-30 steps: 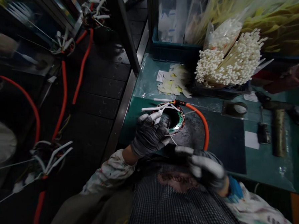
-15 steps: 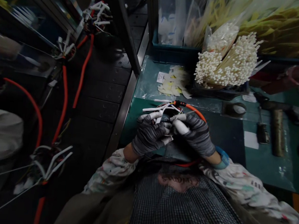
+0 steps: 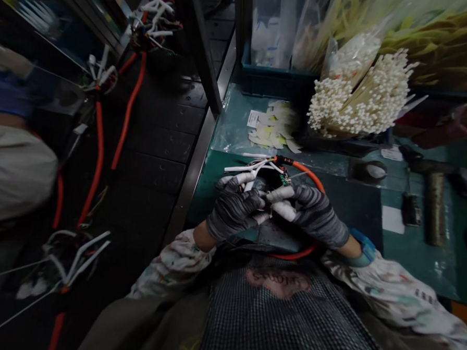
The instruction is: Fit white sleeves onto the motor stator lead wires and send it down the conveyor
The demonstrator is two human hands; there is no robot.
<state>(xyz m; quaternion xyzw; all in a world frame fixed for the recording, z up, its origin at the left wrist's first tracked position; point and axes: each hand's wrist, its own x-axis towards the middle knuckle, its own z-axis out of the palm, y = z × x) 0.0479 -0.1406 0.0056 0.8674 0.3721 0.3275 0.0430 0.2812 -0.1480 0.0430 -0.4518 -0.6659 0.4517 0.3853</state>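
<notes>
Left hand (image 3: pixel 233 214) and right hand (image 3: pixel 315 216), gloved, closed on white-sleeved leads (image 3: pixel 281 194) above a wired part (image 3: pixel 283 175) on the green worktop (image 3: pixel 417 263). Part mostly hidden by fingers, form unclear. Orange cable (image 3: pixel 310 174) curves beyond right hand.

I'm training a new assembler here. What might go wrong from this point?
The white sleeved leads are pinched between the left hand and right hand, so one could slip free. The orange cable loops below the hands toward the person's body, where it might snag on the checked apron.
</notes>
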